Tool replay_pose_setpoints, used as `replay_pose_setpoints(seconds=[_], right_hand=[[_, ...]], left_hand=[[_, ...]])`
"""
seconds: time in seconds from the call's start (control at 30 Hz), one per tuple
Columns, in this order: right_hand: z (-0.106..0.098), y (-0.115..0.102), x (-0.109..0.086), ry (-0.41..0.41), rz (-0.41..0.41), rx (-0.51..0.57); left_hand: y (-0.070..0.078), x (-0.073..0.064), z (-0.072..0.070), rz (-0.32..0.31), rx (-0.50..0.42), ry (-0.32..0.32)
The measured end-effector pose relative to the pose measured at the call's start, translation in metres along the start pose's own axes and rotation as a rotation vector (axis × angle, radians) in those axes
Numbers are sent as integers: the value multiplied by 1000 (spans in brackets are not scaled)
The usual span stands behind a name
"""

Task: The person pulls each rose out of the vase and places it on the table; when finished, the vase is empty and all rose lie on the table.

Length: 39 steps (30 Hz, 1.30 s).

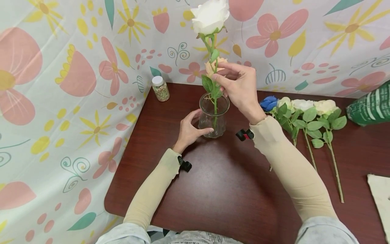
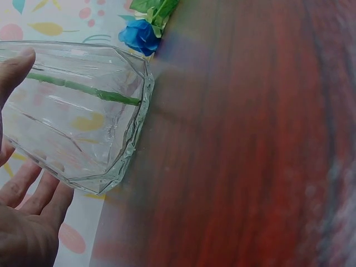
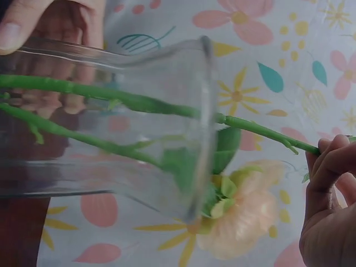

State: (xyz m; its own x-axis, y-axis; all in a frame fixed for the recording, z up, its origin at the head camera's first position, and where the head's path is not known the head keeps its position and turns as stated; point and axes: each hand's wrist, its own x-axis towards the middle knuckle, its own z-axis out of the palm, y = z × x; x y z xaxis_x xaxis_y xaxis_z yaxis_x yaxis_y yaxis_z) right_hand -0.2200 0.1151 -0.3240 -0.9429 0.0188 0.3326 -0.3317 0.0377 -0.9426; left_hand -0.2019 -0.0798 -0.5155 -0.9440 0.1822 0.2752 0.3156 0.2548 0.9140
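A clear glass vase [image 1: 221, 122] stands on the dark wooden table, and my left hand [image 1: 189, 130] holds its lower body between thumb and fingers. Above the rim, my right hand [image 1: 240, 84] pinches the green stem of a white rose [image 1: 210, 18]. That stem runs down inside the glass. In the left wrist view a green stem [image 2: 89, 89] reaches near the vase's base. The right wrist view shows two stems in the vase; a peach flower [image 3: 245, 211] hangs at the rim, partly behind the glass.
To the right lie a blue rose [image 1: 268, 103] and several pale roses [image 1: 325, 107] with leafy stems. Beyond them is a green printed wrapped item [image 1: 371, 105]. A small white-capped jar [image 1: 160, 89] stands at the back left. A beige mat [image 1: 379, 196] lies at the right edge. Flowered cloth [image 1: 122, 67] borders the table.
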Motion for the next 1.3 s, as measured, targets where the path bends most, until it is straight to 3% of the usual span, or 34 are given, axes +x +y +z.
replay_pose_setpoints(seconds=[0.43,0.67,0.87,1.2,1.3], right_hand=[[-15,-20,5,124,-56,253],[-23,-27,5,203,-173,309],[-33,-42,7,272,-145,487],[-47,-61,6,351,-239,587],[-52,-65,6,377,-231,630]], left_hand=[[1,-1,0,-2,4,1],[1,0,0,2,11,1],[1,0,0,-4,7,2],[1,1,0,4,10,6],[0,0,0,5,5,6]])
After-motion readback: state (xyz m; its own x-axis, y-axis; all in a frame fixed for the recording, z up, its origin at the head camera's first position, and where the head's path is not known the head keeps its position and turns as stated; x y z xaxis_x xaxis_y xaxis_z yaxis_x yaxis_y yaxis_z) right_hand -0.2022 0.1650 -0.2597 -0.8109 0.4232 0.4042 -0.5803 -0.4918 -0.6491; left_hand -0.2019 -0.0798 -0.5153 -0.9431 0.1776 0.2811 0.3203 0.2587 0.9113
